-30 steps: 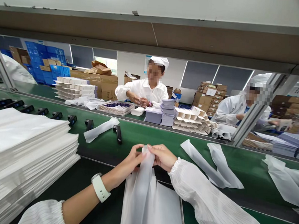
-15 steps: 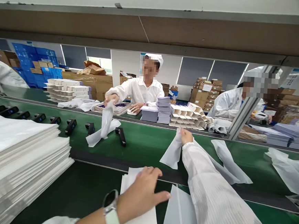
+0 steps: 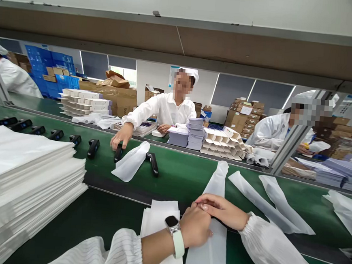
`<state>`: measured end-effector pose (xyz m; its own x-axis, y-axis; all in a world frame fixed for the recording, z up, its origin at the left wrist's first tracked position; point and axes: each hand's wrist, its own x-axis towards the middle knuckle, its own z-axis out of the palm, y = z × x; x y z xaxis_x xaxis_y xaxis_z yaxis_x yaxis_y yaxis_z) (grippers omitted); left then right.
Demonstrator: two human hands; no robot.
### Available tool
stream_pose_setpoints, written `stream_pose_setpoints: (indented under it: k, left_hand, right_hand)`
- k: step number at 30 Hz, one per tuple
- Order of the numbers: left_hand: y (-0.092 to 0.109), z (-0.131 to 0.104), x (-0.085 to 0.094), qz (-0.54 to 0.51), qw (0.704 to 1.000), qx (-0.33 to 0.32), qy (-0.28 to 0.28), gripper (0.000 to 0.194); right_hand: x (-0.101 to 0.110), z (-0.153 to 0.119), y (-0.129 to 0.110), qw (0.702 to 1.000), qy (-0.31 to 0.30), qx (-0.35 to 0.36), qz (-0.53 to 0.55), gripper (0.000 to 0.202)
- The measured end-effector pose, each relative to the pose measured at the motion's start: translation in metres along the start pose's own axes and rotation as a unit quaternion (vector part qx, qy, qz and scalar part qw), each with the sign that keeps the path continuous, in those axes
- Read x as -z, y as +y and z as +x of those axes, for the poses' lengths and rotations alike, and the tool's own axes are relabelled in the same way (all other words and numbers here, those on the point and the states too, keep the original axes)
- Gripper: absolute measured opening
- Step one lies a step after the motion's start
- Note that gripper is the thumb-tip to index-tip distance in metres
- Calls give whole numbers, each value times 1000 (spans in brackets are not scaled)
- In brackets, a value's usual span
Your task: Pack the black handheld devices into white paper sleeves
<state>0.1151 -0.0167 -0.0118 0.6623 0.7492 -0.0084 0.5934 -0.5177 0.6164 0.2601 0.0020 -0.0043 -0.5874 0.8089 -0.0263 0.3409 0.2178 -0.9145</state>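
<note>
My left hand, with a watch at its wrist, is closed on a flat translucent white bag on the bench. Across its knuckles lies my right hand, fingers bent and pressed together, hiding the left fingertips. Whether the right fingers pinch the bag's edge is hidden. Just beyond both hands, another translucent white bag rests lengthwise on the green conveyor belt. A stack of white sheets lies under my left forearm.
A tall pile of white sheets stands at left. Black angled handheld devices line the belt. Across it, a co-worker's hand touches one device, beside a loose bag. More bags lie right; a metal post rises behind.
My right hand has left its bag on the belt and come back onto my left hand. My left hand has shifted right onto the bench bag. The co-worker's hand has released a bag.
</note>
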Motion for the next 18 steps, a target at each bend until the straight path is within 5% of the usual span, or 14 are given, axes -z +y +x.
stream_pose_setpoints:
  k: [4, 9, 14, 18]
  left_hand:
    - [-7, -23, 22, -82, 996, 21, 25, 23]
    - [-30, -54, 49, -114, 986, 91, 75, 19]
    - [-47, -69, 67, -192, 975, 43, 100, 44]
    - [-47, -68, 81, -188, 978, -16, 86, 18]
  right_hand:
    - [-6, -5, -4, 996, -30, -11, 78, 41]
    - [-34, 10, -14, 988, 108, 9, 113, 16]
    - [-61, 28, -23, 979, 105, 6, 174, 25]
    - [-65, 32, -31, 968, 116, -9, 222, 26]
